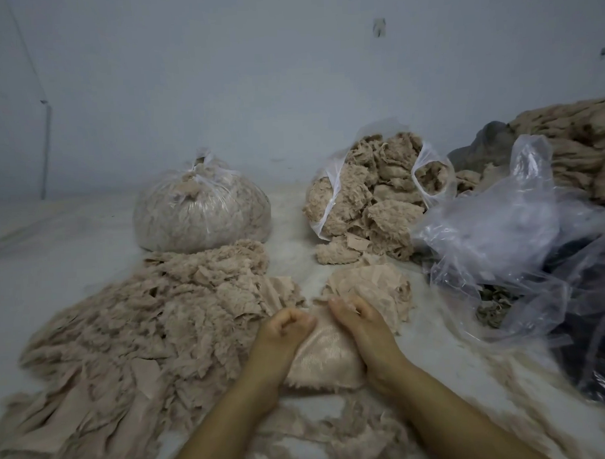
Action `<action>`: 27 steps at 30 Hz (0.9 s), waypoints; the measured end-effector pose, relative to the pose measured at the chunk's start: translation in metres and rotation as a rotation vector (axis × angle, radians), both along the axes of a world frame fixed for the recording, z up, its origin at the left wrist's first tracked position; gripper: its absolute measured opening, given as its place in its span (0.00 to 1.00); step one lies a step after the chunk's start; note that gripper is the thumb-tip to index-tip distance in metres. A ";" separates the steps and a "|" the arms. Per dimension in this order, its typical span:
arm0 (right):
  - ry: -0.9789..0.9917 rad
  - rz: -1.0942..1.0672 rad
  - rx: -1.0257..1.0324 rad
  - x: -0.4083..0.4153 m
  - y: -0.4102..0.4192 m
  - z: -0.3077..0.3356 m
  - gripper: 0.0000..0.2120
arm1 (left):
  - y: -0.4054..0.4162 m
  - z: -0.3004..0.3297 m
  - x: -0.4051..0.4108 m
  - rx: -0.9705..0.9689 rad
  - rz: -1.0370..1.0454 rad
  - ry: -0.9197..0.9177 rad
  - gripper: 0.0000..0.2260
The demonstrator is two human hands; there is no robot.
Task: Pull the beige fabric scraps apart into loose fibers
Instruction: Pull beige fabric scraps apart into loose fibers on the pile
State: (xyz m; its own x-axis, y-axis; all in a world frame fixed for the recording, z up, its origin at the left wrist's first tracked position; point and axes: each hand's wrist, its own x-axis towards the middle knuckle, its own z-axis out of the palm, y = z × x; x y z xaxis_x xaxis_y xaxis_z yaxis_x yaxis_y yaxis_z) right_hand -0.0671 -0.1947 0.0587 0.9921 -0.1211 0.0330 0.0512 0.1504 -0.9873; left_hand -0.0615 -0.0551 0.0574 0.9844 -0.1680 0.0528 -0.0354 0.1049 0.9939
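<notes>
Both hands are bunched tight on one beige scrap point(324, 357) lying flat on the pale floor point(72, 244). The left hand point(284, 328) has its fingers curled into a fist over the scrap's far edge, and the right hand point(357, 318) pinches the same edge just beside it, knuckles nearly touching. The scrap looks whole and smooth between the wrists, only fuzzy along its near edge, so I'd judge this piece barely started.

Taking that scrap as the marker: to its left spreads a big heap of fluffed fibre and torn pieces point(133, 338), and it reaches the scrap. Just beyond the scrap, touching the right hand's fingers, sits a small mound of smooth scraps point(371, 282), apparently waiting. Further beyond and to the left stands a tied clear bag point(201, 212) packed full of fibre. Beyond and to the right an open bag point(372, 196) spills shaggy pieces. Right of the scrap lies crumpled empty plastic point(500, 229), with a stack of beige cloth point(576, 144) behind it.

A good deal seems done; plenty of cloth remains.
</notes>
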 end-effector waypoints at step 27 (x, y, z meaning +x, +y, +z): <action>0.009 -0.082 -1.081 0.075 0.044 -0.014 0.18 | 0.059 -0.025 0.038 1.090 0.141 -0.662 0.10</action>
State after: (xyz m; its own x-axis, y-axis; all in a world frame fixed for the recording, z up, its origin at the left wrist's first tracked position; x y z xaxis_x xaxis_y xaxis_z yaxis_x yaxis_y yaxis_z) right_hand 0.0075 -0.1511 0.0451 0.9830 -0.0987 0.1549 0.0132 -0.8031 -0.5957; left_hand -0.0233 0.0035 0.0324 0.8360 -0.3301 0.4383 -0.4976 -0.7928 0.3520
